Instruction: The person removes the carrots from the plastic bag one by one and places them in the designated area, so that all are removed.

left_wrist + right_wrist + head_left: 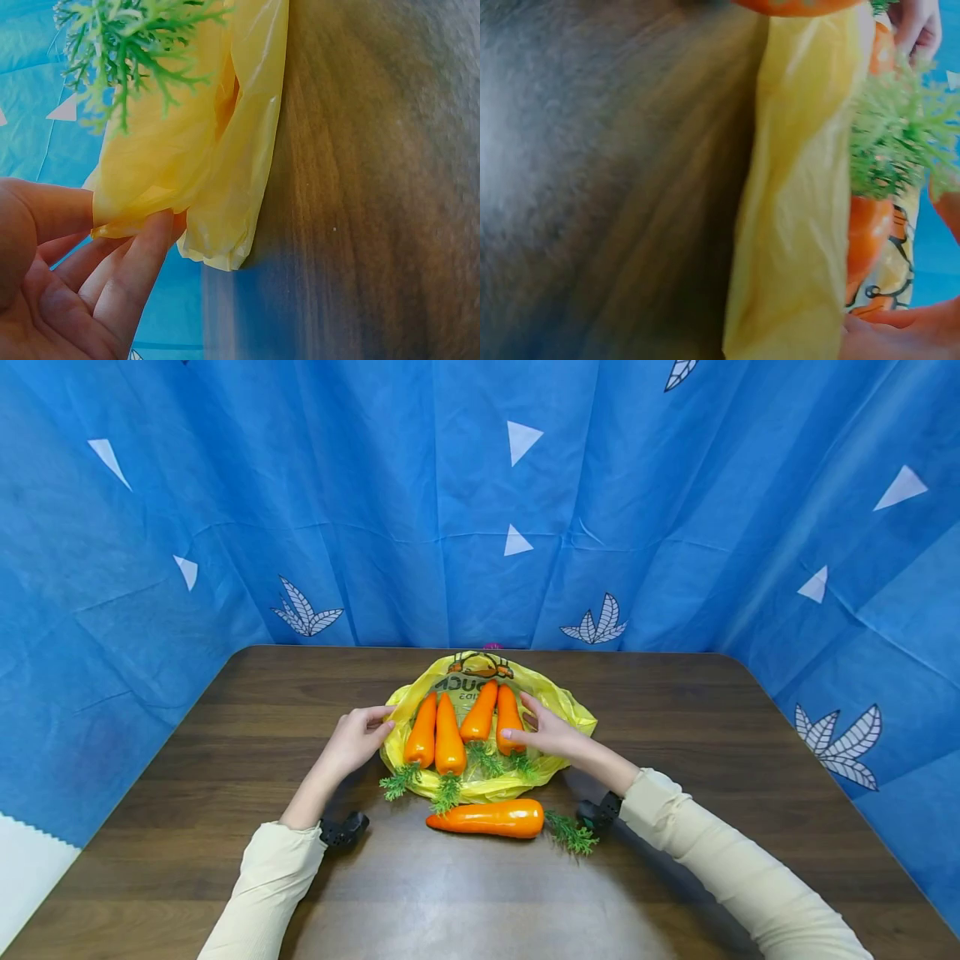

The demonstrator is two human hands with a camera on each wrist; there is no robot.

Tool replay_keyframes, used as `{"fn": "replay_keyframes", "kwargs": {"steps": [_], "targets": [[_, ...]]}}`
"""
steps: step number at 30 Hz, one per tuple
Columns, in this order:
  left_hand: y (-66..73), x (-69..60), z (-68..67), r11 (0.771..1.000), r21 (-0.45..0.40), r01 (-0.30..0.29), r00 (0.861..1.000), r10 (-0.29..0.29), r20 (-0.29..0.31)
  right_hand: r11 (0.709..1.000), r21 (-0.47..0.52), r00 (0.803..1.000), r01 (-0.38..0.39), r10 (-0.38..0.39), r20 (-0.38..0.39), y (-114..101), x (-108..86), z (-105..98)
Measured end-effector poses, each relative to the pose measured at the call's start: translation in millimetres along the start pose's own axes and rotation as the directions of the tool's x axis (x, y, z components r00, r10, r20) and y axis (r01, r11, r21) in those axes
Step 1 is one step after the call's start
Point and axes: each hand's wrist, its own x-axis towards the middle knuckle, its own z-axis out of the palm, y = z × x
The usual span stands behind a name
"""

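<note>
Pinching the left rim of the yellow bag (498,791), the left hand (354,743) grasps its plastic. Inside the bag lie three carrots (450,741) and, at their right, a fourth carrot (510,708); the right hand (553,733) touches it, whether gripping I cannot tell. In front of the bag lies a loose carrot (487,819).

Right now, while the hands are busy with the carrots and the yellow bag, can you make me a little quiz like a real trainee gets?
1. Count: how many carrots lie in the yellow plastic bag?
2. True or false: the person's left hand pinches the edge of the bag.
3. Fill in: the carrot on the wooden table, outside the bag, points its leafy top toward the person's ____ side.

Key: 1. Four. 2. True. 3. Right.
</note>
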Motion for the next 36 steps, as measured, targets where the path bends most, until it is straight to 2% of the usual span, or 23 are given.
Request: {"fn": "replay_keyframes", "kwargs": {"steps": [6, 13, 22, 29, 36], "targets": [[0.3, -0.3, 0.2, 1.0, 0.004, -0.004, 1.0, 0.004, -0.005, 0.994, -0.101, 0.999, -0.035, 0.033, -0.019, 3.2, 4.8, 7.1], [-0.7, 0.7, -0.1, 1.0, 0.005, 0.0, 1.0, 0.0, 0.002, 0.976, -0.214, 0.999, -0.023, 0.014, -0.046, 7.0, 7.5, 9.4], [-0.8, 0.9, -0.4, 1.0, 0.003, -0.001, 1.0, 0.001, 0.007, 0.987, -0.161, 0.997, -0.017, 0.003, -0.083, 7.0, 4.8, 0.9], [-0.9, -0.1, -0.5, 1.0, -0.001, 0.01, 1.0, -0.01, 0.008, 0.979, -0.202, 0.994, -0.009, -0.013, -0.107, 8.4, 4.5, -2.5], [-0.4, -0.5, -0.8, 1.0, 0.006, 0.018, 1.0, -0.018, 0.007, 0.973, -0.229, 0.986, -0.019, -0.019, -0.166, 8.7, 3.5, -3.9]]}}
